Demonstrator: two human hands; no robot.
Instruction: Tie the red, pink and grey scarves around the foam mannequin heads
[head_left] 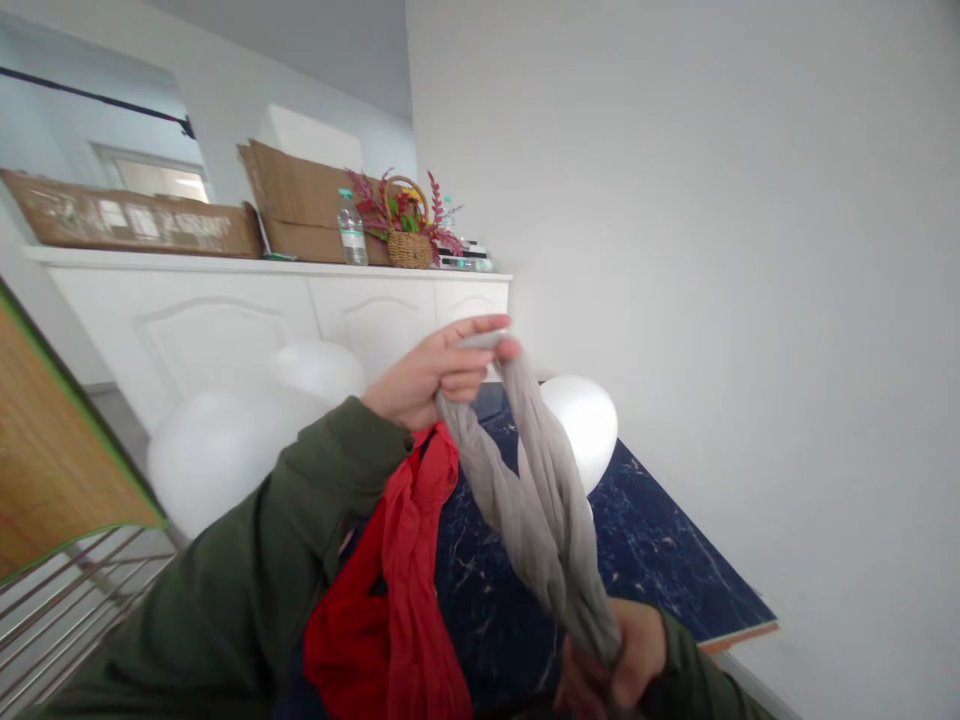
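A long grey cloth scarf (559, 480) is looped and twisted between my two hands. My left hand (450, 370) is raised near the middle of the view, its fingers closed on the top of the loop. Lower right, my right hand (619, 655) grips the two strands where they come together; its fingers are partly blurred. A red cloth (416, 570) hangs just below my left wrist, beside the grey one, and its lower end runs out of view.
A dark blue marbled tabletop (660, 540) lies beneath, bearing a white balloon (581, 425). More white balloons (225, 450) are at left, near a wire rack (82, 590). Behind, a white cabinet (225, 320) carries cardboard boxes (300, 200), a bottle (351, 230) and a flower basket (409, 249).
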